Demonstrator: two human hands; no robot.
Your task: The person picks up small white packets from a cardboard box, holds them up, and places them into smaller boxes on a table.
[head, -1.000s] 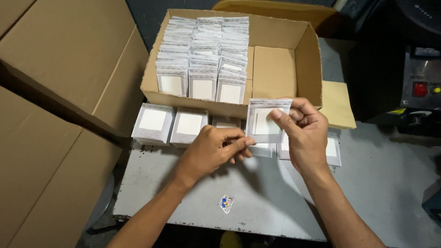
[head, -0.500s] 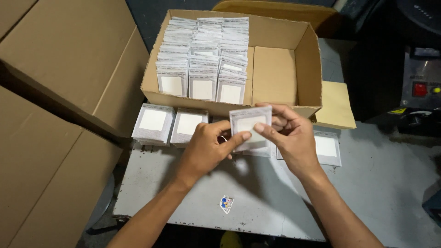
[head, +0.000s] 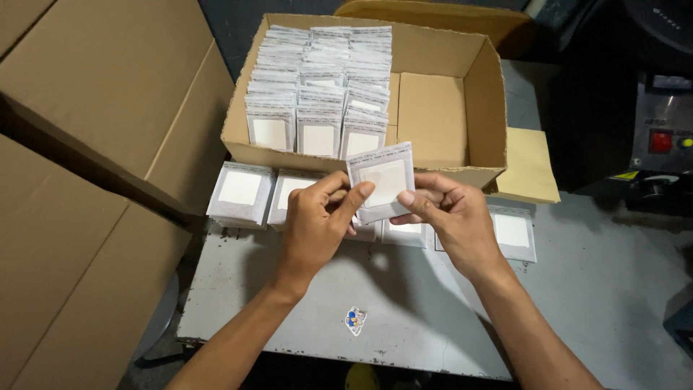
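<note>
Flat square glossy plastic packet [head: 381, 180] upright, slightly tilted, pinched between left hand [head: 317, 220] and right hand [head: 451, 217], near grey table's [head: 599, 289] far edge, before cardboard box [head: 484, 94]

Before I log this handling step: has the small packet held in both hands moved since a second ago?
Yes. The packet shifted left along the cardboard box front wall, toward the left hand; both hands hold it.
</note>
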